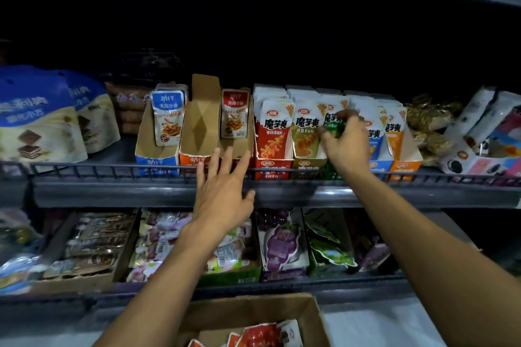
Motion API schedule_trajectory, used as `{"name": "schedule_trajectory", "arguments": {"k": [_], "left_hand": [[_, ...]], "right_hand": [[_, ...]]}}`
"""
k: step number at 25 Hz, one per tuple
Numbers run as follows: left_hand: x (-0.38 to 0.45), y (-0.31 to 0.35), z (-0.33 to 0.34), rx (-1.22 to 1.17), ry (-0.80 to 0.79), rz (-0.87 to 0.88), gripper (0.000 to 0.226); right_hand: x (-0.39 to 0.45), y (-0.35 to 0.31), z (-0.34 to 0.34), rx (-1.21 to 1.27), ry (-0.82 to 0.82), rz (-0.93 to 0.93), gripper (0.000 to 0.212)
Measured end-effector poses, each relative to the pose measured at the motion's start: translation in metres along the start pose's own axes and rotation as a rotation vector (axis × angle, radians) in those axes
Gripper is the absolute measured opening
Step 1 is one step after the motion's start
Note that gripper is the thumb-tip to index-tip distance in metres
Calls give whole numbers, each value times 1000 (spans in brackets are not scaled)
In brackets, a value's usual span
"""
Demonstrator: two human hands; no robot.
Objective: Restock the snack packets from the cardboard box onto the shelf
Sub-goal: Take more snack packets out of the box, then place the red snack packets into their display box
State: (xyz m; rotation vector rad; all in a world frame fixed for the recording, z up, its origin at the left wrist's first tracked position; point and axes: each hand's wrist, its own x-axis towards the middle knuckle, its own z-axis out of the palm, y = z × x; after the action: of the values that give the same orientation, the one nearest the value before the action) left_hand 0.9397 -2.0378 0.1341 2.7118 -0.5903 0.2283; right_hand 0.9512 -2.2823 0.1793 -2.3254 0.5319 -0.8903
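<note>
Head view: the right hand (345,144), at 2 o'clock, pinches a green snack packet (334,124) in the shelf (141,191) row. The left hand (222,191) has spread, straight fingers holding nothing. The cardboard box (315,315) with red packets (260,335) sits at 6 o'clock.

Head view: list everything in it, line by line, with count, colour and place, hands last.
Open brown cardboard box: one, bottom centre, red packets inside.
Red snack packets: several, in that box.
Grey wire-fronted upper shelf: one, across the middle.
Blue fish-snack tray: one, upper shelf left of centre, packet upright inside.
Empty orange-based cardboard tray: one, right of the blue tray.
Red konjac packets: one row, upper shelf centre.
Green konjac packets: one row, under the right hand.
Blue-and-cream pouches: two, far left.
Purple grape packets: several, lower shelf.
Left hand: open, fingers spread by the shelf rail.
Right hand: grips a green packet.
</note>
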Motion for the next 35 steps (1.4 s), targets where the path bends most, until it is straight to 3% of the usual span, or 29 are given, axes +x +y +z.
{"name": "schedule_trajectory", "arguments": {"k": [6, 8, 9, 11, 12, 15, 17, 19, 23, 26, 29, 30, 33, 35], "left_hand": [[-50, 0, 26, -350, 207, -72, 87], [-75, -6, 51, -474, 260, -162, 78], [-92, -14, 69, -506, 218, -193, 72], [-128, -38, 111, -536, -1, -277, 63], [-152, -54, 138, -520, -191, -344, 60], [-221, -99, 205, -283, -705, -400, 54], [-251, -114, 232, -234, -842, -465, 54], [-262, -119, 251, -224, -838, -473, 52], [-239, -129, 303, -225, -783, -570, 68], [-223, -143, 339, -124, -726, -531, 91], [-204, -146, 368, -30, -796, -167, 101], [-199, -144, 377, -35, -831, -127, 100], [-192, -131, 393, -40, -856, -142, 92], [-189, -126, 393, 24, -851, -187, 90]], "right_hand": [[-143, 30, -20, -21, 12, -152, 62], [-201, 59, 0, 43, -104, -114, 59], [-232, 73, 12, 80, -245, -11, 55], [-284, 103, 36, 89, -636, 299, 47], [-309, 122, 46, 43, -828, 423, 42], [-360, 181, 71, -189, -1196, 424, 39], [-373, 205, 89, -271, -1317, 353, 41], [-373, 213, 110, -252, -1329, 322, 43], [-360, 230, 169, -325, -1143, 226, 64], [-372, 240, 192, -447, -1279, 79, 81], [-387, 235, 195, -553, -1221, -74, 60], [-387, 233, 197, -544, -1236, -79, 53], [-369, 234, 206, -493, -1321, -110, 43], [-347, 240, 219, -487, -1277, -107, 49]]}}
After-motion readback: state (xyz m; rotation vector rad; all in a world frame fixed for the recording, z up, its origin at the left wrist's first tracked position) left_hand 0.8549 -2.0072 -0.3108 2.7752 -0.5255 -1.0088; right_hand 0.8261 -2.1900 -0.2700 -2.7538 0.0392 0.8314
